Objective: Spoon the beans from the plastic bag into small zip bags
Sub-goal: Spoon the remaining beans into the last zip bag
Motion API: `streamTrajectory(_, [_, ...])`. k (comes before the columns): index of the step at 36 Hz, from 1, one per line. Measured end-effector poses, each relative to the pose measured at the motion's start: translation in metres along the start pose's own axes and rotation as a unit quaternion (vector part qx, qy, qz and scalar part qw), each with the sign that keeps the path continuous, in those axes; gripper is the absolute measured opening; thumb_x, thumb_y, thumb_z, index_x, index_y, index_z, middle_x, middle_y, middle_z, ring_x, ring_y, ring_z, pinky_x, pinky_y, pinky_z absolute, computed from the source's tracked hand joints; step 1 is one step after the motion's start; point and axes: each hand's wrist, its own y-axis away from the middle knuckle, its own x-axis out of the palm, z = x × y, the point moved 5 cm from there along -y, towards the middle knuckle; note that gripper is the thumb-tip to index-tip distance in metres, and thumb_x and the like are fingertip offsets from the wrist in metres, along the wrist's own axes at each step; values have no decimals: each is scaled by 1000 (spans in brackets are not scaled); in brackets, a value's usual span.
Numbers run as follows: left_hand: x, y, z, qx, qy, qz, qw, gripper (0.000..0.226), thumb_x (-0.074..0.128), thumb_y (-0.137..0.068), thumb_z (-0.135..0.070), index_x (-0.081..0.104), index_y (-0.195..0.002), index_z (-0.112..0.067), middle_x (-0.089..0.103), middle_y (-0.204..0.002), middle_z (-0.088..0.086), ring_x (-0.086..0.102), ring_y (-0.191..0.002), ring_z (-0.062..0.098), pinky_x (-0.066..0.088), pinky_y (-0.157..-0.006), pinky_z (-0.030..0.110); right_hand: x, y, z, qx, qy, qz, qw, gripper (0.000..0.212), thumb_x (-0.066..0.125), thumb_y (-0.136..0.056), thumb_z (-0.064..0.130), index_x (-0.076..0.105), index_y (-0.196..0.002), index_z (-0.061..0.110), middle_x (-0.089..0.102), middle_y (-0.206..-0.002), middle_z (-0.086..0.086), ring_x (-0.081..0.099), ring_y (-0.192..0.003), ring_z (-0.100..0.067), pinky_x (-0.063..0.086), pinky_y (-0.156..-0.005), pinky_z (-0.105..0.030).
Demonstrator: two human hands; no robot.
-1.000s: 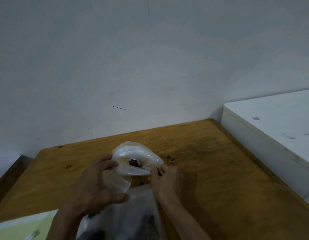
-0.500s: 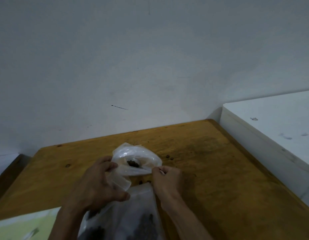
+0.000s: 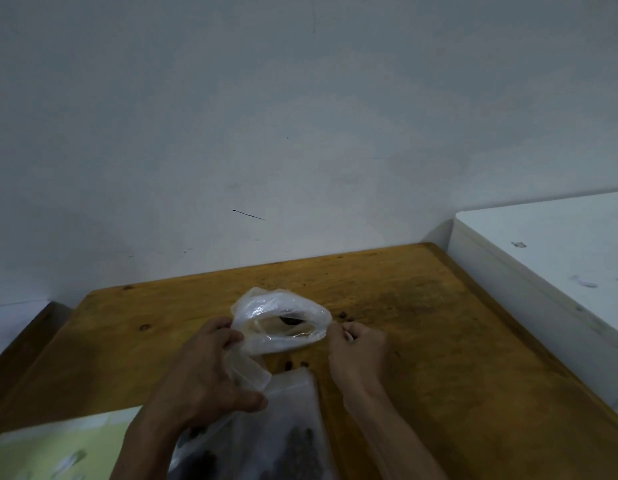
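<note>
A thin clear plastic bag (image 3: 283,317) sits on the wooden table (image 3: 439,341) with its mouth held wide open. Dark beans (image 3: 291,320) show inside it. My left hand (image 3: 203,379) grips the bag's left rim, fingers curled round the plastic. My right hand (image 3: 356,344) pinches the right rim. Below the hands lies a clear zip bag (image 3: 266,441) with dark beans in it, partly under my left wrist. No spoon is in view.
A few loose beans (image 3: 345,317) lie on the table beyond and between the hands. A white cabinet (image 3: 543,258) stands along the table's right edge. A pale green sheet (image 3: 58,452) lies at the lower left. A grey wall rises behind.
The two hands have drawn a little apart, stretching the plastic bag's mouth wider. The right hand shifted slightly right.
</note>
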Motion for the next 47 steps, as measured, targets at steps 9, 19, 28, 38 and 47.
streamTrajectory(9, [3, -4, -2, -7, -3, -21, 1000, 116, 86, -38, -66, 51, -138, -21, 33, -148, -16, 43, -113, 5, 44, -94, 25, -3, 8, -1, 75, -48, 45, 995, 20, 66, -91, 13, 71, -73, 10, 58, -57, -2, 47, -51, -13, 36, -45, -25])
streamTrajectory(19, [1, -31, 1, -95, 51, -52, 993, 117, 95, -40, -52, 48, -140, -12, 40, -149, -1, 49, -125, 21, 48, -101, 35, -24, 9, 24, 62, -76, 53, 994, 16, 67, -91, 11, 71, -77, 4, 54, -55, -2, 45, -49, -13, 34, -44, -28])
streamTrajectory(28, [2, -28, -7, -99, 62, -57, 992, 112, 89, -51, -59, 45, -144, -15, 27, -157, 1, 42, -134, 24, 44, -100, 36, -27, 19, 27, 71, -78, 78, 991, 10, 66, -93, 13, 71, -88, 6, 55, -56, -1, 46, -46, -10, 35, -41, -23])
streamTrajectory(38, [-16, 0, -4, -62, 96, -78, 990, 114, 89, -47, -63, 42, -143, -25, 42, -147, -1, 46, -127, 18, 46, -95, 33, -50, 24, 48, 36, -69, 79, 994, 15, 70, -88, 11, 71, -74, 5, 53, -47, 4, 44, -41, -8, 35, -38, -23])
streamTrajectory(47, [-18, 16, 4, -51, 123, -111, 985, 114, 84, -42, -73, 42, -140, -35, 54, -137, -9, 53, -120, 17, 46, -104, 49, -55, 33, 73, -4, -70, 92, 993, 19, 71, -87, 11, 68, -69, 7, 52, -48, 3, 44, -40, -7, 34, -37, -22])
